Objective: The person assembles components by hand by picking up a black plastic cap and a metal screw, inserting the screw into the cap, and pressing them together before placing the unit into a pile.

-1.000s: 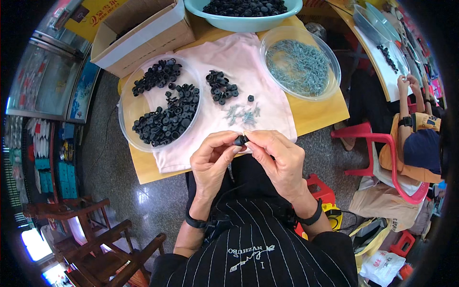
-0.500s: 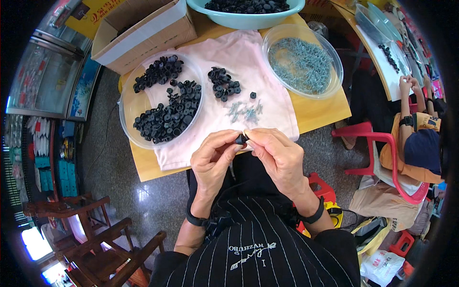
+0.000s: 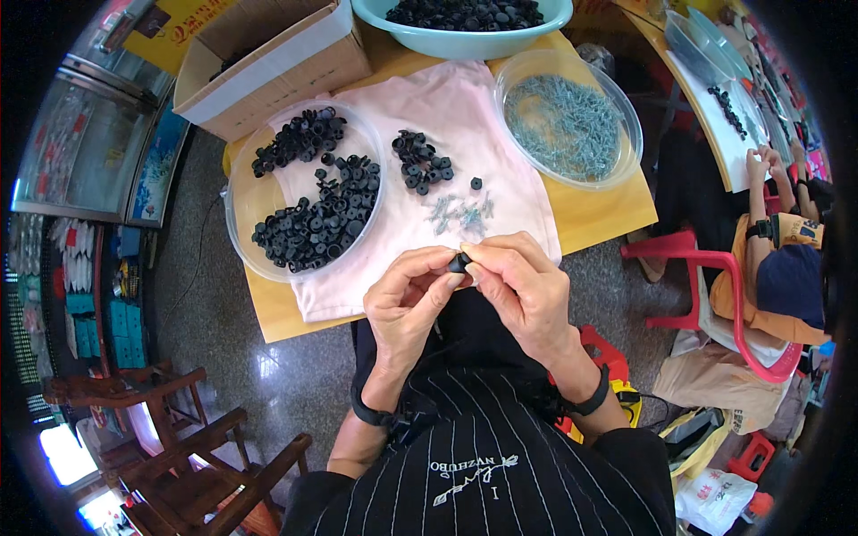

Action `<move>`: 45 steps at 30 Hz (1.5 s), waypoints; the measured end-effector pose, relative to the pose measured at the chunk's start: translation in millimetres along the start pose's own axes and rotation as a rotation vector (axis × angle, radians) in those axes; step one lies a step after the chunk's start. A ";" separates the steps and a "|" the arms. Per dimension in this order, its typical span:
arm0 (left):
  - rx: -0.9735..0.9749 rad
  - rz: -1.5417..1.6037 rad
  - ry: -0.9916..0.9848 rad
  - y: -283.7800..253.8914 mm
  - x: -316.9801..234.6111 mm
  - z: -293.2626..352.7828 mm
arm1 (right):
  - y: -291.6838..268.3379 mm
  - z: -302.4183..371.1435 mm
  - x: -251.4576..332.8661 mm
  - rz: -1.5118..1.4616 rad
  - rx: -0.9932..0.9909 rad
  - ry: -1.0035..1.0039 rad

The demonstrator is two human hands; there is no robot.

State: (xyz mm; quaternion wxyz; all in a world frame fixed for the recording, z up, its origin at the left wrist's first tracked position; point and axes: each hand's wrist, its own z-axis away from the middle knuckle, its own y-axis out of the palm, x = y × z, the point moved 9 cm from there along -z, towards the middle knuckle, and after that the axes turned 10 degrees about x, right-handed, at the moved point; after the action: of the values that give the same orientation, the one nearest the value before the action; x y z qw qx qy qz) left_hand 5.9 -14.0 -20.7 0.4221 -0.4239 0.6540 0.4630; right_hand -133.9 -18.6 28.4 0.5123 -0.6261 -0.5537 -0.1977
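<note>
My left hand (image 3: 407, 295) and my right hand (image 3: 523, 281) meet at the table's near edge, fingertips pinching one small black plastic cap (image 3: 458, 262) between them. Both hands are closed on it; whether a screw is in it I cannot tell. Just beyond them a small scatter of silvery screws (image 3: 460, 214) lies on the pink cloth (image 3: 429, 98). Past the screws is a loose heap of black plastic parts (image 3: 420, 163), with a single black part (image 3: 476, 183) apart to its right. A clear round tub lid (image 3: 234, 228) at left carries two piles of black parts (image 3: 317, 214).
At far right on the table stands a clear round tub (image 3: 633, 134) of screws. A light-blue basin (image 3: 465, 40) of black parts and a cardboard box (image 3: 268, 80) stand at the back. Another person (image 3: 786, 277) sits at a table on the right, by a pink stool (image 3: 688, 250); a wooden chair (image 3: 197, 464) is lower left.
My two hands stay together on the black cap, which has turned slightly between the fingertips and shows more of its round side. The whole view has shifted a little.
</note>
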 end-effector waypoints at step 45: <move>-0.143 0.065 -0.179 -4.8 13.2 -2.7 | -28.6 -4.2 -11.8 -0.056 -0.130 0.067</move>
State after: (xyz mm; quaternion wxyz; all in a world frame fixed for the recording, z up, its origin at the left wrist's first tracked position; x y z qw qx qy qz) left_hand 6.2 -19.8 -33.8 0.4320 -0.3884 0.5925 0.5581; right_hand -161.8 -31.9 32.5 0.4829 -0.6353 -0.5396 -0.2685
